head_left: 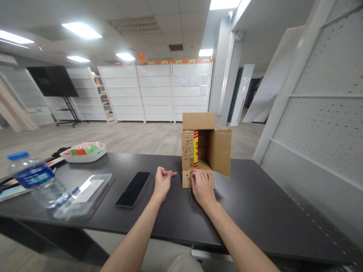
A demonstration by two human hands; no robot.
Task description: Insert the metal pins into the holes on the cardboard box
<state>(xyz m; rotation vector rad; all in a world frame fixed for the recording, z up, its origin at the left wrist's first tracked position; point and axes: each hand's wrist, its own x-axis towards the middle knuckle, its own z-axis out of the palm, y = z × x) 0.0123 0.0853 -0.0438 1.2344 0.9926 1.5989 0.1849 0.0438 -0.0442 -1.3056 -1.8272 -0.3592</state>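
Note:
A small cardboard box stands on the black table with its open side towards me. Its flaps are spread, and the left one has many small dark spots and a strip of red and yellow tape. My right hand rests at the lower flap, fingers bent and close together; what is under the fingertips is hidden. Just below the flap, beside this hand, lies a thin metal item, too small to name. To the left of the box is my left hand, its fingers pinched together, apart from the cardboard.
A black phone lies left of my left hand. Farther left are a clear plastic case, a water bottle and a white tray with colourful packets. A perforated white panel rises along the table's right side.

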